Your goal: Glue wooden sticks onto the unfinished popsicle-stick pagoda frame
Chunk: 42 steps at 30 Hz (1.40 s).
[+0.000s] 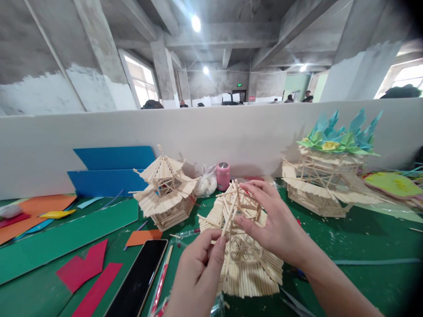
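A pavilion-like model of thin wooden sticks (251, 277) stands on the green table in front of me, with an open frame at its top. My left hand (201, 268) is at its left side, thumb and forefinger pinched on the end of a wooden stick that slants up toward the peak. Spread around the upper frame, my right hand (272, 220) touches the sticks near the peak with its fingertips, thumb lower and fingers higher. Its fingers are apart, steadying the frame's right side.
A finished-looking stick pavilion (165, 189) stands left, a larger one with blue paper petals (330, 189) right. Behind are a pink jar (223, 176) and white bag (206, 182). A phone (139, 277), coloured paper (86, 264) and scissors (295, 304) lie nearby.
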Tool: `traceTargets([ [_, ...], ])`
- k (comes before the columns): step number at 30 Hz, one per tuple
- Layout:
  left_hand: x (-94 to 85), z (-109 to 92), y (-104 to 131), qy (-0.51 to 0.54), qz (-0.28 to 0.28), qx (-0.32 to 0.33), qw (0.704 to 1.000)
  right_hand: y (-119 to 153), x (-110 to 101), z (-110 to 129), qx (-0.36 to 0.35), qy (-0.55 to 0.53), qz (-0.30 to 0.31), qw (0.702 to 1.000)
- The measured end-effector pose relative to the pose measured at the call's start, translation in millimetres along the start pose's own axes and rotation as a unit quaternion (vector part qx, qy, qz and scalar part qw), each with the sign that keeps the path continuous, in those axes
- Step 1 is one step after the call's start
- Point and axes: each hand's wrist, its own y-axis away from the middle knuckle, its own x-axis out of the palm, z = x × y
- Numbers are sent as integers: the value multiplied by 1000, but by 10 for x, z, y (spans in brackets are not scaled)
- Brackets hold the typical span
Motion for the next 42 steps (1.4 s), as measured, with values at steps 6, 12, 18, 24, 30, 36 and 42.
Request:
traceTargets([
  [6,4,23,-13,1,5,-1,1000,12,-6,8,8,12,3,1000],
  [12,5,30,-19,-16,-4,-4,1000,12,-6,-4,7,8,-1,1000],
  [18,13,13,-15,-4,9,-13,1000,44,-18,9,4,0,-16,1000],
  [24,18,27,-16,-33,16,-22,999,118,-4,84,-28,3,-77,997],
  [30,21,26,-38,-67,18,-8,998,123,0,80,-44,-3,-86,995],
  [36,35,19,-33,-57,-2,-10,998,125,4,37,-39,-8,-83,996],
  [42,51,49,-44,-39,7,-54,998,143,-1,14,-31,-26,-84,996],
])
